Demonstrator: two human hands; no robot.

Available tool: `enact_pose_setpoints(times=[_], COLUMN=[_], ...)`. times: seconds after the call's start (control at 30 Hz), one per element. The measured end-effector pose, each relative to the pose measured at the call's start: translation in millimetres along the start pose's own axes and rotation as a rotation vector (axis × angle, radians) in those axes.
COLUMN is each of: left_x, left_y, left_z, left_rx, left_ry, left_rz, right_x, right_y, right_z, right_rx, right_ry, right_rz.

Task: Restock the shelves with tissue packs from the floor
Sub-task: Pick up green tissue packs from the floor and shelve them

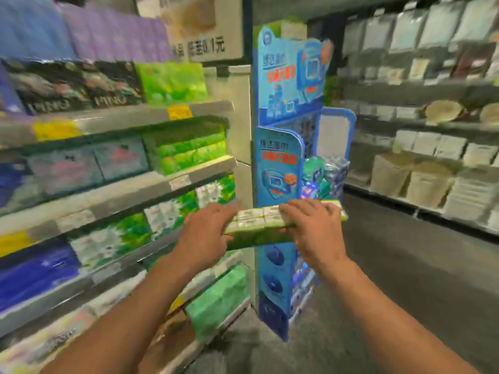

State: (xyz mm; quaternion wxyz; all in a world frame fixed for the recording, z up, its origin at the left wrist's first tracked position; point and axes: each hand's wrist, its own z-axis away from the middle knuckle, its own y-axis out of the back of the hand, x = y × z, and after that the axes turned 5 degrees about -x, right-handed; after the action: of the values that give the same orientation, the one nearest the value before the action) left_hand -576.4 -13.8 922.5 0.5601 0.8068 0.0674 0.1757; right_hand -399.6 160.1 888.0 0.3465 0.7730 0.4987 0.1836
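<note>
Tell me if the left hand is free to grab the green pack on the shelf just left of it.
Probably not: the left hand and right hand both hold the tissue pack. Nothing else blocks the shelf pack.

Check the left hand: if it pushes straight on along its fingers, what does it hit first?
Probably the green tissue pack that the left hand already holds at one end; beyond it stands the blue display stand. The frame is blurred, so depth is uncertain.
</note>
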Motion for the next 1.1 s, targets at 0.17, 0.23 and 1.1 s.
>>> enact_pose_setpoints(times=[0.17,0.23,1.1], left_x=[-73.3,-94.1,-278.6], left_y=[35.5,38.4,-69.2], left_z=[-18.0,-29.9,-324.4], left_rx=[0.159,0.214,0.314], left_ry=[0.142,0.175,0.464], left_rz=[-0.084,-0.103,-0.386], right_x=[-45.0,-52.9,37.0], right_y=[-47.9,-70.0,-398.0], right_z=[-96.8,-124.2,-415.8], right_rx=[0.052,0.047,-0.205], right_ry=[0.127,0.146,0.3], right_rz=[-0.074,-0.108,-0.353])
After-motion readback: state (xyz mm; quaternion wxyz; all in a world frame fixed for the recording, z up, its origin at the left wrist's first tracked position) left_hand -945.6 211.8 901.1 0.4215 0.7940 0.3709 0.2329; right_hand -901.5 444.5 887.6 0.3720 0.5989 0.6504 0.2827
